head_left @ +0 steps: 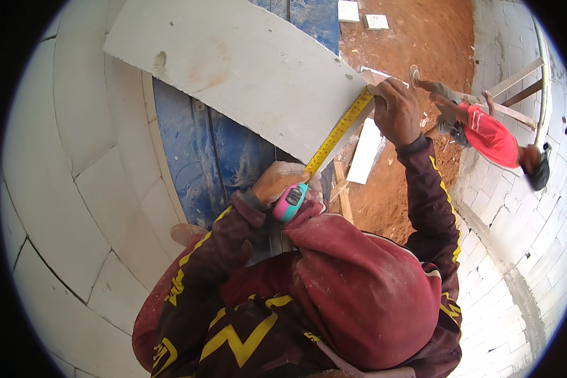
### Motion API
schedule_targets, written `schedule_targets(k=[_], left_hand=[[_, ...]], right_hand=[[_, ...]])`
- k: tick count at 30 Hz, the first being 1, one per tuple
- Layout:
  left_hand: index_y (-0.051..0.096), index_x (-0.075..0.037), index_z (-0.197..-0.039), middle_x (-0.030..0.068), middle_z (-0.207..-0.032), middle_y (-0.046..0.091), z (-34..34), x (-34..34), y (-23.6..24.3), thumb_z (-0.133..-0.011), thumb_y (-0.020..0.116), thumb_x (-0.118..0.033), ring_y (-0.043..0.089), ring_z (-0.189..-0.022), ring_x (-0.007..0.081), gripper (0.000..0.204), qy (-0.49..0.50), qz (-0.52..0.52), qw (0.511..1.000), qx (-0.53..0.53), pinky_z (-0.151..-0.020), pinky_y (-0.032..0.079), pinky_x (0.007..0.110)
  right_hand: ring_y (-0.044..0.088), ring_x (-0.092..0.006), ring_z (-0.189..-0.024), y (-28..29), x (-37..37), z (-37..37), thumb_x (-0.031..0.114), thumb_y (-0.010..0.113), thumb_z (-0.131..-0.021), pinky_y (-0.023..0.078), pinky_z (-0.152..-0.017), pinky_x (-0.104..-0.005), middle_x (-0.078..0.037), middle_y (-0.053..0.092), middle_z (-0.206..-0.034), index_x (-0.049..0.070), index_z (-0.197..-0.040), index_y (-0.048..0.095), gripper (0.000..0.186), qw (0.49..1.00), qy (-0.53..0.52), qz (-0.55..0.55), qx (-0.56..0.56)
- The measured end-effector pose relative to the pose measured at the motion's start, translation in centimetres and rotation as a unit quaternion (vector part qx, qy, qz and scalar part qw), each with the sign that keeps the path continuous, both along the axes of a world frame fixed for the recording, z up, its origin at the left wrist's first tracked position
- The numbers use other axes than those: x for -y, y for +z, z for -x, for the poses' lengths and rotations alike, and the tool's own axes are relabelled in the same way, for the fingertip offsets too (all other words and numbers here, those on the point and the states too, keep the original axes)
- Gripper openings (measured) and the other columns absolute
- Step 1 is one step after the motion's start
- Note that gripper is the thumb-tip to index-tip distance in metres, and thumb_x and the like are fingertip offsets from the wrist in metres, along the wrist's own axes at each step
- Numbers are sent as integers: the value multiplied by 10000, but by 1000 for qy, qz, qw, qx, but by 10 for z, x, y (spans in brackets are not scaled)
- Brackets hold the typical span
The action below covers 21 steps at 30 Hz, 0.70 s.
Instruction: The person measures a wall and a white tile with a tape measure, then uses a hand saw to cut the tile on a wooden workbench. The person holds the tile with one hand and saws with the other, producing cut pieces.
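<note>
A pale grey block slab [246, 79] lies slantwise in front of me, with a chipped pit and brownish smudges on its face. Along its right end stretches the yellow blade [337, 133] of a tape measure. My left hand [276, 181] is closed at the slab's near corner, holding the tape measure by its pink and teal case [291, 201]; some of its fingers are hidden. At the far corner of that end, my right hand [397, 112] pinches the blade's tip against the edge. Both sleeves are dark maroon with yellow marks.
Under the slab is a scuffed blue surface [186, 151]. A block wall [94, 164] curves along my left. Reddish soil [416, 38] lies to the right, with white offcuts [366, 151] and timber pieces [342, 192]. A person in a red shirt [490, 135] stands near wooden props [516, 79].
</note>
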<state>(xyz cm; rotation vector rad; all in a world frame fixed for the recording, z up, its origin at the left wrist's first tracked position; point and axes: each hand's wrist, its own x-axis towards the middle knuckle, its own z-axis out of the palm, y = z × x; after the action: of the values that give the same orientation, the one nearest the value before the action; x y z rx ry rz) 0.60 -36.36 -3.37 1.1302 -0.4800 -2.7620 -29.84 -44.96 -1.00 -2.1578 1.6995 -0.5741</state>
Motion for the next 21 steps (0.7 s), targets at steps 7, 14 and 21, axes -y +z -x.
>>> schedule_targets(k=[7, 14, 21], left_hand=[[628, 128, -1190, 185, -1027, 731, 1, -3, -5, -999, 602, -217, 721, -928, 229, 395, 3, 45, 999, -1, -861, 585, 338], [617, 135, -1209, 196, -1055, 725, -1, 1, -3, -998, 614, -234, 721, -897, 215, 425, -7, 31, 999, -22, -824, 603, 323], [618, 130, -1214, 201, -1096, 728, 0, 5, 1, -999, 619, -252, 720, -906, 195, 438, -20, -21, 999, -25, -792, 596, 304]], right_hand=[[623, -382, -819, 6, -8, 4, -43, 643, -783, 503, -687, -440, -152, 602, -844, 18, -887, 600, 128, 998, -41, -38, -6], [616, -370, -783, 0, -9, 2, -55, 637, -783, 500, -671, -434, -148, 593, -828, 8, -876, 620, 114, 1000, -14, 11, 20], [615, -362, -849, -4, 2, -1, -30, 627, -736, 500, -715, -442, -137, 590, -857, 30, -916, 607, 191, 1000, -8, -7, 12]])
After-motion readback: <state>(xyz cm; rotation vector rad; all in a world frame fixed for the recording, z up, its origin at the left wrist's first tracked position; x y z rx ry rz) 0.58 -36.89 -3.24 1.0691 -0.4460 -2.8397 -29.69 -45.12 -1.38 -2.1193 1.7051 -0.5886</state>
